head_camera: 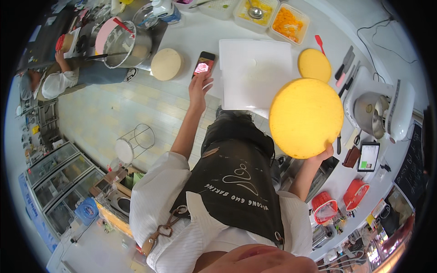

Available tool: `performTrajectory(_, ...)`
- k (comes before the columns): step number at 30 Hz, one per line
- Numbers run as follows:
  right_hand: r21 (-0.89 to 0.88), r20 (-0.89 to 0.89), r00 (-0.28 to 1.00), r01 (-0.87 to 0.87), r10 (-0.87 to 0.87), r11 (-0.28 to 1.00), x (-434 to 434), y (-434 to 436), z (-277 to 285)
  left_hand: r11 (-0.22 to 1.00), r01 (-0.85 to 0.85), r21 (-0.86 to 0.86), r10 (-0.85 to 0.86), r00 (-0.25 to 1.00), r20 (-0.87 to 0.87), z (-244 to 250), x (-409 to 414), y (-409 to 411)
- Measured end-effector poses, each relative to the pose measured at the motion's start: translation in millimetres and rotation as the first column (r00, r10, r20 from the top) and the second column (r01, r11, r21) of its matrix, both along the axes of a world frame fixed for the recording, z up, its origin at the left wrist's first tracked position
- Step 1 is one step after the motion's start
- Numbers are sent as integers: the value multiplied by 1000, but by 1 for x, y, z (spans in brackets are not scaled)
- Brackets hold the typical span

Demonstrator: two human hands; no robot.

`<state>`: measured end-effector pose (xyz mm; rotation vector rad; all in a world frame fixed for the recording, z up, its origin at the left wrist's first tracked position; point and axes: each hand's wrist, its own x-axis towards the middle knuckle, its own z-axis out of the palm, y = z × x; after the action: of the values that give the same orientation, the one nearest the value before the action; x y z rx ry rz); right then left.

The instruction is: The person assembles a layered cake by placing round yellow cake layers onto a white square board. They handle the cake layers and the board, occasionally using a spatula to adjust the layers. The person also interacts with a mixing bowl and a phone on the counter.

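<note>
My right hand [322, 157] grips the lower edge of a round yellow sponge cake layer [306, 117], held up on edge with its flat face towards me. Part of that hand is behind the cake. My left hand [202, 85] has its fingertips at the lit screen of a smartphone [205, 63] on the worktop, fingers apart. Between the hands lies a white rectangular board [256, 76] with faint marks. Another yellow sponge layer [314, 63] lies beyond the held one. Left of the phone stands a pale round cake or disc [167, 64].
Plastic tubs of diced orange fruit [287, 24] and yellow fruit [262, 8] line the back. Knives [344, 65] and a stand mixer [397, 109] are at right. A large mixing bowl [141, 44] stands left. A co-worker [61, 76] is far left; a stool [124, 151] stands on the floor.
</note>
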<state>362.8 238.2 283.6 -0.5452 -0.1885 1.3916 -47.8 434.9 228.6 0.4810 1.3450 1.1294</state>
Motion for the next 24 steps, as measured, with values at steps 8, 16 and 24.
performTrajectory(8, 40, 98, 984, 144, -148, 989, 16, -10, 28, 929, 369, -28, -262, 708, 656, -74, 20, 30)
performTrajectory(16, 2, 114, 974, 197, -196, 980, 19, -17, 28, 922, 387, -3, -248, 597, 763, -82, 16, 63)
performTrajectory(24, 25, 22, 993, 111, -112, 993, 13, -12, 20, 854, 519, 46, -448, 688, 571, -81, 4, 82)
